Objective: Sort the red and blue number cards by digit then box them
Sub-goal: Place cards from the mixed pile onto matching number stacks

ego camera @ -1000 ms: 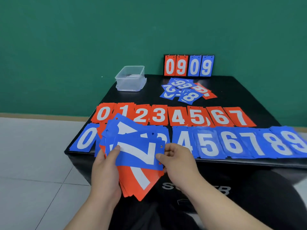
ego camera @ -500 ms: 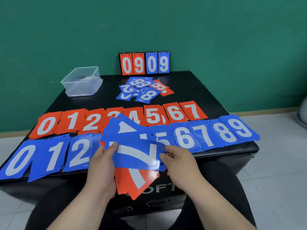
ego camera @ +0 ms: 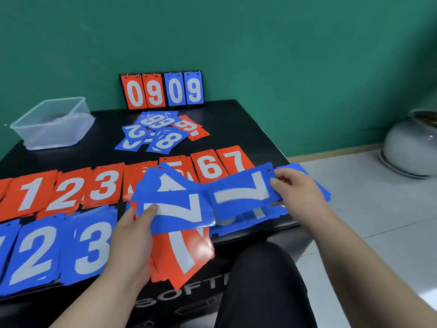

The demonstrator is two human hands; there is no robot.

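Across the black padded surface (ego camera: 236,119), above the right end of the blue digit row (ego camera: 35,254), the red-and-blue card fan (ego camera: 175,209) clamped in the left hand (ego camera: 132,237) has given up one blue plastic 7 card (ego camera: 241,192); the grip of the right hand (ego camera: 298,188) pinches its edge, likely bound for the blue sevens.

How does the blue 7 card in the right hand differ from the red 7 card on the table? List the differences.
The blue 7 card is held up by the right hand; the red 7 card lies flat on the table. The blue 7 card's digit lies sideways; the red 7 card's reads upright. Both bear a white 7.
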